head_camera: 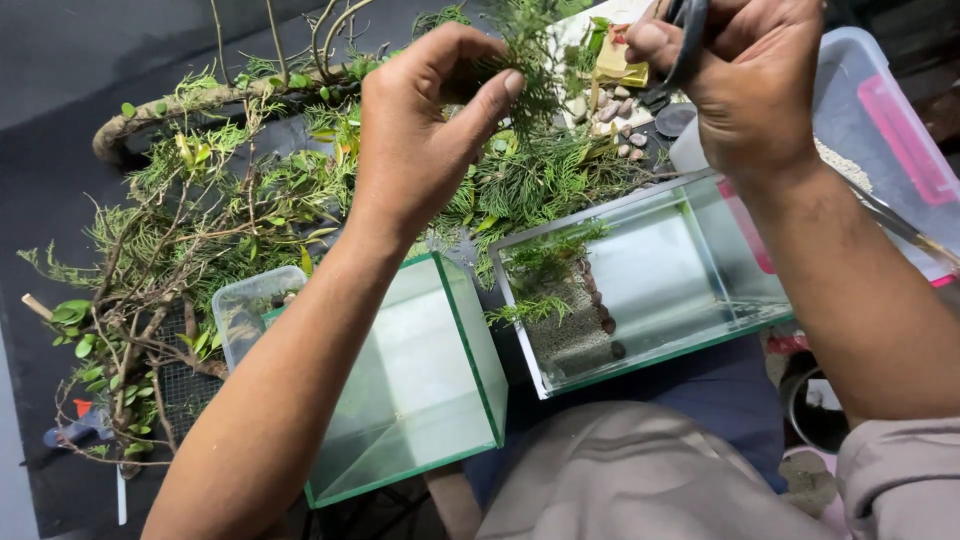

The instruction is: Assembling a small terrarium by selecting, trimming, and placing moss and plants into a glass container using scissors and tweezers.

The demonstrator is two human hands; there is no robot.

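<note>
My left hand (425,125) pinches a feathery green sprig (528,70) between thumb and fingers, held up above the pile of cuttings. My right hand (750,80) grips black-handled scissors (688,35) just to the right of that sprig, at the top of the view. Below them lies a glass tank (650,285) on its side, holding grey gravel, a few dark stones and green sprigs at its left end. A second, bare glass tank (425,380) sits under my left forearm.
Green cuttings and bare twigs (200,230) cover the dark surface at the left. A small clear plastic tub (250,310) stands beside the bare tank. Pebbles (615,115) lie at the top centre. A clear bin with a pink latch (890,130) stands at the right.
</note>
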